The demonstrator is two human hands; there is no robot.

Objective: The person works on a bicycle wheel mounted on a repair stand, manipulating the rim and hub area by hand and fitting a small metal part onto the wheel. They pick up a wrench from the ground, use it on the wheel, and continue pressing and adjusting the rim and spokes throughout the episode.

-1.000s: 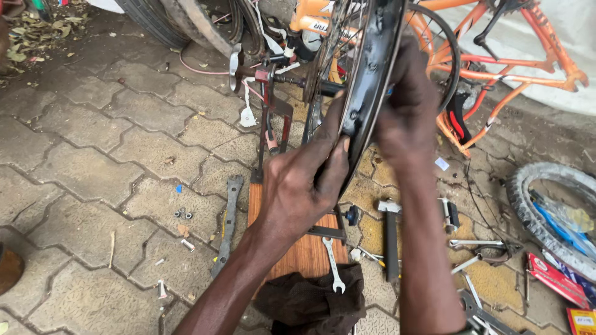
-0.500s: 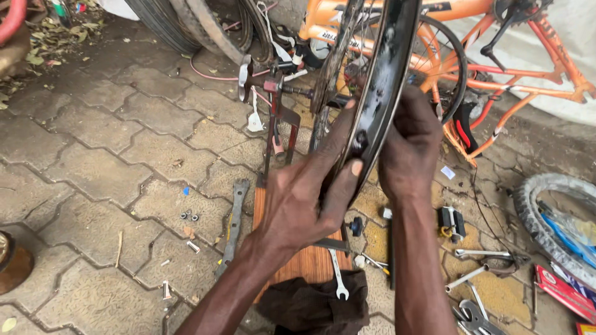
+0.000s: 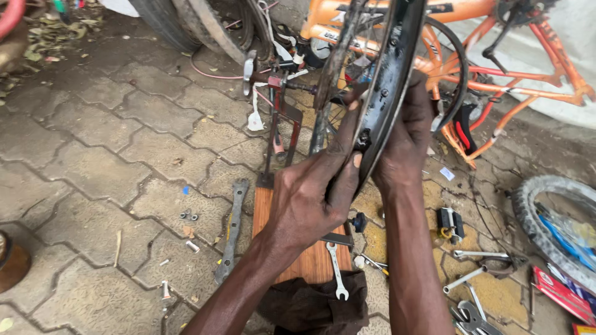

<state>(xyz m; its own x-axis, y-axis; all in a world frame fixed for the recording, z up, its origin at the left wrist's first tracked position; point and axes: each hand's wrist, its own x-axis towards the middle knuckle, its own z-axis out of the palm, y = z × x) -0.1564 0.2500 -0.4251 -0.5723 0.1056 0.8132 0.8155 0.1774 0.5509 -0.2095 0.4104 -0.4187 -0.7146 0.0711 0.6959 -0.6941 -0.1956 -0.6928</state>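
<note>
The left hand (image 3: 307,198) was closed around the near edge of the black metal bicycle wheel rim (image 3: 391,80), fingers curled against its inner face and the thumb extended upward along the rim edge. The right hand (image 3: 403,146) gripped the same rim from the right side, fingers wrapped behind it and largely hidden; how tightly they were closed could not be determined. The rim stood nearly upright, tilted slightly, in the upper centre of the view, mounted on a red and black metal truing stand (image 3: 279,133) whose base rested on a brown wooden board (image 3: 310,260).

Open room was limited. A silver open-ended spanner (image 3: 336,270) lay on the near end of the board, touching a dark brown cloth (image 3: 313,307) below it. A long flat grey metal bar (image 3: 231,231) lay just left of the board. To the right, loose chrome tools (image 3: 475,276) were scattered on the ground, with a grey bicycle tyre (image 3: 546,220) at the far right edge. An orange bicycle frame (image 3: 528,77) stood close behind the rim, and a black tyre (image 3: 180,22) stood at the far left. The left side of the scene held the widest free ground.

The surface was grey interlocking paving stone (image 3: 93,155), dirty, with small bolts (image 3: 188,216) lying near the bar.
</note>
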